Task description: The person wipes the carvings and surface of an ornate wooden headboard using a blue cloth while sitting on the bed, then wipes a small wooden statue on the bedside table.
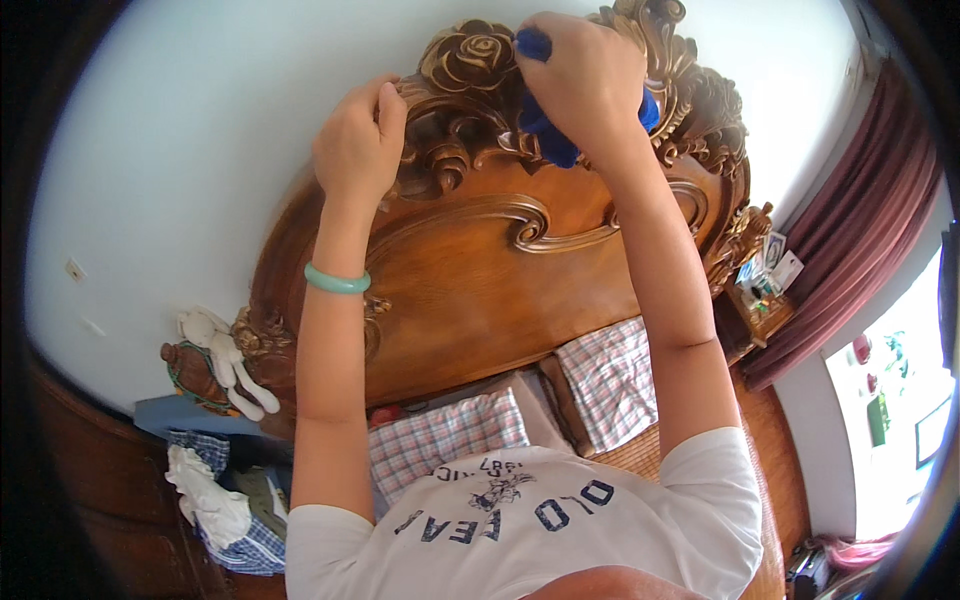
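Note:
A carved wooden headboard (pixel 480 292) rises before me, with a rose carving (pixel 474 54) along its top. My left hand (pixel 361 139), with a green bangle (pixel 337 280) on its forearm, curls over the headboard's upper edge left of the rose. To the right of the rose, my right hand (pixel 583 79) grips a blue cloth (pixel 553 139) against the carved crest. Folds of the cloth show between the fingers and below the palm; the rest of it is hidden by the hand.
Checked pillows (pixel 457 427) lie at the headboard's foot. A plush toy (pixel 217 352) and a heap of clothes (pixel 214 502) are at the left. At the right stand a bedside cabinet (pixel 761 311) bearing small items and a dark red curtain (pixel 855 217).

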A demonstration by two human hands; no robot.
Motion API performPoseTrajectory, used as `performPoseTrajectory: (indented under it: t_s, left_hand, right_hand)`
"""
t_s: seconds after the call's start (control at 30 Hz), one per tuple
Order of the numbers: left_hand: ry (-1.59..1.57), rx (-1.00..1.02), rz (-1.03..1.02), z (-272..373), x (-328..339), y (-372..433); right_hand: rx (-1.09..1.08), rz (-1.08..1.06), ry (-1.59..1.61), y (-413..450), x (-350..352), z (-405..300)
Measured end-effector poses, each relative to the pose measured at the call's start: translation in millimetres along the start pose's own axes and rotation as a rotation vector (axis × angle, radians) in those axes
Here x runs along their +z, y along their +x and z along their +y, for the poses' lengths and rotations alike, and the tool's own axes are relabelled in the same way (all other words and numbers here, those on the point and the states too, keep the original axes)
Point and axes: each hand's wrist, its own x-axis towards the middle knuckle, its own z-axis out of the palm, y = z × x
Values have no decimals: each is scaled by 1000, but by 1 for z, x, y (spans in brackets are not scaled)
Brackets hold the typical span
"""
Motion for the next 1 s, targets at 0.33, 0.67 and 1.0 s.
performPoseTrajectory:
  t_s: [0.33, 0.67, 1.0]
  left_hand:
    - [15, 6, -15, 3, 0, 2]
    - [37, -34, -22, 4, -1, -1]
    - [-9, -6, 11, 2, -2, 0]
  right_hand:
    - [243, -6, 676, -48, 7, -6]
    - [573, -195, 1062, -115, 14, -10]
    - [-34, 407, 456, -49, 16, -24]
